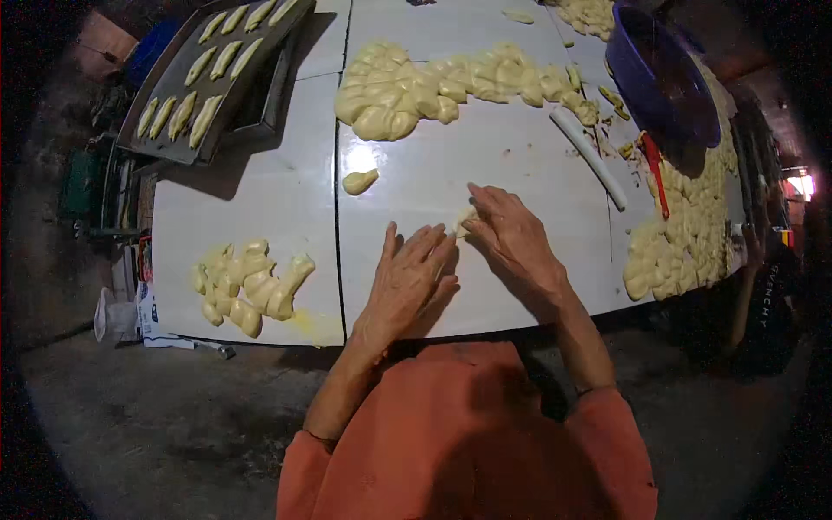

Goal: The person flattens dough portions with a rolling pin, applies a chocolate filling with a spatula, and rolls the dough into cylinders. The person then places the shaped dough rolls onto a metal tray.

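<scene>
A small piece of pale yellow dough (464, 223) lies on the white tabletop between my hands, partly hidden under the right one. My right hand (516, 241) curls over it, thumb and fingers closed about its edge. To its left, my left hand (407, 276) is open, with the fingers stretched forward and tips close to the dough. One loose lump of dough (360, 181) sits beyond my left hand. Further back spreads a large group of dough lumps (381, 91). Another cluster of dough pieces (251, 282) rests at the near left.
A dark baking tray (165, 82) with shaped dough strips stands raised at the far left. At the right lie a white rod (589, 160), a red-handled tool (656, 178) and many dough lumps (680, 225), beside a purple basin (620, 52). Another person's arm (747, 286) shows at the right edge.
</scene>
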`<state>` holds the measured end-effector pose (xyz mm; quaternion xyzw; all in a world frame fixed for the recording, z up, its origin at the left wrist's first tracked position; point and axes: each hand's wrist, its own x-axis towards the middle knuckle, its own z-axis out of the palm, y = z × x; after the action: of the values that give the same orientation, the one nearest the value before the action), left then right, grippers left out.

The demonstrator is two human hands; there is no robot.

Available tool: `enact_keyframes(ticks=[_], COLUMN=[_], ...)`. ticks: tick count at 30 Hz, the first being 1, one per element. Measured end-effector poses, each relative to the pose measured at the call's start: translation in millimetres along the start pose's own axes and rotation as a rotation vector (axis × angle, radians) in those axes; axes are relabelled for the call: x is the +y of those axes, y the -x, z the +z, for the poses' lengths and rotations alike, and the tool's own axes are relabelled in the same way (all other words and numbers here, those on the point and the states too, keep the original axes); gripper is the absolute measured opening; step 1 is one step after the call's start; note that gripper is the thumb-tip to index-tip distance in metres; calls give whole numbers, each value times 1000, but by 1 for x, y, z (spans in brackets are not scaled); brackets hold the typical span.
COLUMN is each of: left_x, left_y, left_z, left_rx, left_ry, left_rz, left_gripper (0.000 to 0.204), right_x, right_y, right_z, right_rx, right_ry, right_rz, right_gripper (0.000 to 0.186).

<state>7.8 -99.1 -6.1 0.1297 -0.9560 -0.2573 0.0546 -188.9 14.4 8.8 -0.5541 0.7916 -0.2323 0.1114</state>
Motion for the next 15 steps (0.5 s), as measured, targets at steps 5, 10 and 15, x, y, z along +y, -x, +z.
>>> enact_keyframes(ticks=[5, 10, 15], left_x=[25, 26, 29], left_y=[-28, -11, -19], left_z=[29, 43, 30], left_rx=[-49, -137, -257], left_ry=[-69, -168, -151], left_rz=[73, 6, 9], left_gripper=[80, 84, 84], right_x=[21, 47, 53], right_y=[28, 56, 54], right_z=[14, 22, 10], right_rx=[-173, -243, -289], right_ry=[-37, 175, 135], right_rz=[-78, -107, -115], right_gripper=[78, 93, 81])
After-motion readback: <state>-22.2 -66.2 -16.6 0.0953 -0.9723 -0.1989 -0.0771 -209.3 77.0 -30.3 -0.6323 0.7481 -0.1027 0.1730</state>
